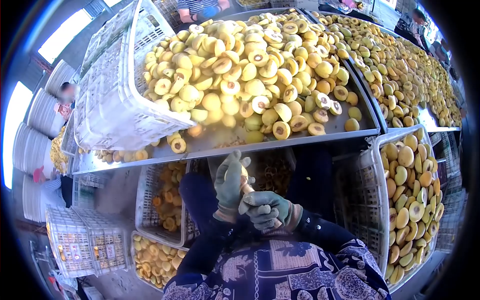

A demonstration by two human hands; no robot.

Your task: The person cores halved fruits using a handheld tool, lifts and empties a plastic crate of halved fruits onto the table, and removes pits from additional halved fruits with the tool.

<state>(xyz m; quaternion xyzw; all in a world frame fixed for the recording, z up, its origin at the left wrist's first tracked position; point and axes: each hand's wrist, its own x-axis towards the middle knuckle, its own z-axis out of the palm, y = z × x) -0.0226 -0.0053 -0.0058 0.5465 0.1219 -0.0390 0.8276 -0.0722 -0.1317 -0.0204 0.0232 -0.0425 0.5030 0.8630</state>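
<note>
Landmark: metal table (225,145), heaped with halved yellow fruit; all places below are given from it.
Left hand (229,185): gloved, held just under the table's front edge; fingers curled round a fruit half (243,172).
Right hand (267,210): gloved, below and right of the left hand; fingers clenched on a small tool (247,188). The tool's tip is seen touching the fruit half; its blade shape cannot be told.
Fruit half: raised in front of the body, beneath the table edge, mostly hidden by the glove.
Handling (judged): light and small; flesh probably soft and wet, so slippery under a glove and easily bruised. A hold round the curved outside, cut face left open to the tool, is judged safest; hard squeezing is to be avoided.
Pile (250,75): halves stacked high on the table, some with pit hollows showing.
Tipped crate (115,85): white plastic, lying on its side at the table's left end, fruit spilling from it.
Right crate (375,200): white, at the table's right corner, filled with halves.
Lower crates (160,200): under the table, holding darker orange pieces.
Other people: a person is seen far left of the table, others beyond its far side.
</note>
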